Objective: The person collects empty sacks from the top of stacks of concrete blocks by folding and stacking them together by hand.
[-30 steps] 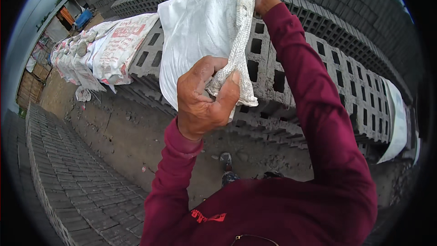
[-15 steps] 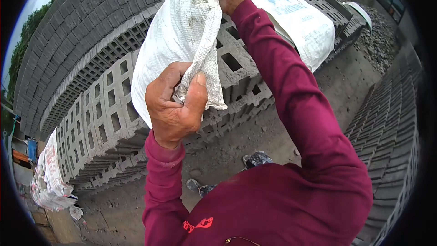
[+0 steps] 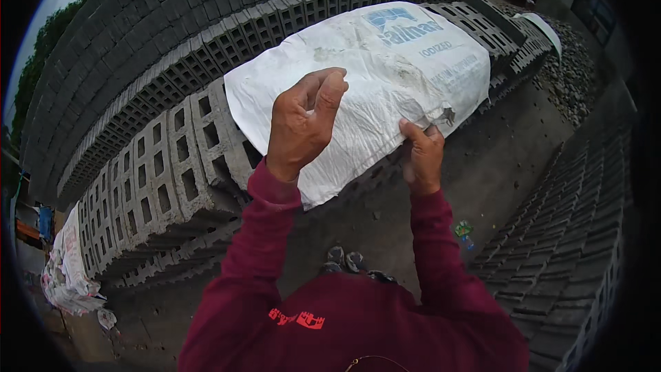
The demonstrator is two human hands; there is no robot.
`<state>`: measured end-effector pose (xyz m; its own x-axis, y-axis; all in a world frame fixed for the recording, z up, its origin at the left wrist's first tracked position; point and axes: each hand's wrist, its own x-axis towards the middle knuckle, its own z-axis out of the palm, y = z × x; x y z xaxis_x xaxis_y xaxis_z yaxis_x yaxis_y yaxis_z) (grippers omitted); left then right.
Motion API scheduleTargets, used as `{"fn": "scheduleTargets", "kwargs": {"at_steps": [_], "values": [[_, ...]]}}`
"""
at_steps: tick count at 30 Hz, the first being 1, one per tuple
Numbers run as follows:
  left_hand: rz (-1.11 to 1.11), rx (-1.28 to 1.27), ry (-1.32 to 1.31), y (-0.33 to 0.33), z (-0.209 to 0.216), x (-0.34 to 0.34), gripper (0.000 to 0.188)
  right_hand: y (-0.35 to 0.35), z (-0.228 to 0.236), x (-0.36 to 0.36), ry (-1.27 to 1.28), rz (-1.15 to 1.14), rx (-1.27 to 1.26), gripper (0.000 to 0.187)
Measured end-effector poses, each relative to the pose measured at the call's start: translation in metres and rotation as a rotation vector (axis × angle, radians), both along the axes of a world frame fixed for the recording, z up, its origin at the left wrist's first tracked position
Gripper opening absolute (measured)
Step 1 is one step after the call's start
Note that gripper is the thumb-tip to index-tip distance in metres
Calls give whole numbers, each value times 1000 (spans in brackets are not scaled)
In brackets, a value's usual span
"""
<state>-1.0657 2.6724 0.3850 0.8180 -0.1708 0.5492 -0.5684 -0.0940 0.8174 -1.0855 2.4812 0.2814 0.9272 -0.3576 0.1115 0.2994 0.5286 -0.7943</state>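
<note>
A white woven sack (image 3: 358,89) with blue print lies spread flat over the top of a row of grey hollow concrete blocks (image 3: 169,165). My right hand (image 3: 423,155) pinches the sack's near edge between thumb and fingers, beside a small torn, dark spot. Above the left part of the sack is my left hand (image 3: 299,124), its fingers curled in and their tips close to the thumb. Nothing shows in that hand, and it seems to be apart from the cloth. The sack's near left corner hangs down over the blocks' side.
Taller stacks of blocks (image 3: 172,7) rise behind the row. At right stands another stack (image 3: 551,262), with a gravel heap (image 3: 564,72) beyond. A crumpled white sack (image 3: 65,269) covers the row's left end. Green litter (image 3: 463,229) lies on the dirt ground (image 3: 496,158).
The raised, bunched sack has come down and now lies flat across the blocks, joining the covered stretch. My left hand let go of it; my right hand moved from the far side to the near edge.
</note>
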Motion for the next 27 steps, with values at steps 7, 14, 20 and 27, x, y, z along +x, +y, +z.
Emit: {"fn": "scheduleTargets", "kwargs": {"at_steps": [7, 14, 20, 27], "values": [[398, -186, 701, 83, -70, 9, 75, -100, 101, 120, -186, 50, -11, 9], [-51, -816, 367, -8, -52, 186, 69, -199, 209, 285, -385, 294, -83, 9], [-282, -800, 150, -109, 70, 300, 36, -450, 263, 324, -625, 112, -568, 17], [-205, -587, 479, -186, -59, 187, 40, -453, -21, 140, -113, -23, 172, 26]]}}
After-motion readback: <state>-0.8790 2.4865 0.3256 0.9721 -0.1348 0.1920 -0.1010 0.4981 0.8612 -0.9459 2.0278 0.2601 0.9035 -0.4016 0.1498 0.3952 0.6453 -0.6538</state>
